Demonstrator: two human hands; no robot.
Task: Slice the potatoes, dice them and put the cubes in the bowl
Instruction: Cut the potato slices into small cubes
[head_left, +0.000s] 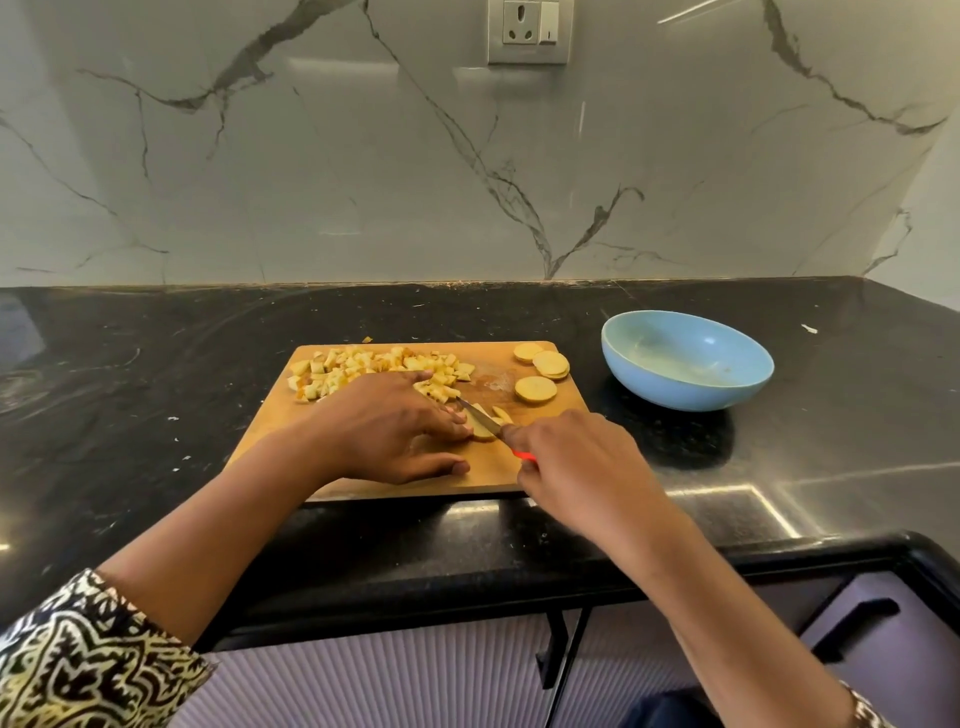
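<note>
Near edge: patterned black-and-cream sleeve (78, 660) on left forearm
Left hand (395, 426) palm-down on wooden cutting board (270, 431), fingers stretched out and close together, tips pressing a potato slice (484, 434); thumb splayed apart, flat on board
Right hand (576, 462) curled tight round red handle of small knife (480, 414); blade laid across the slice, tip pointing far-left
Cut strips (501, 414) just beside blade, right side
Farther back on board: heap of potato cubes (363, 371) along far-left part, reaching the left index finger; round slices (543, 369) near far-right corner, some stacked
Light-blue bowl (675, 395) on black countertop (156, 364), just right of board, not touching
Behind: veined marble wall (311, 182), wall socket (530, 31) at top
</note>
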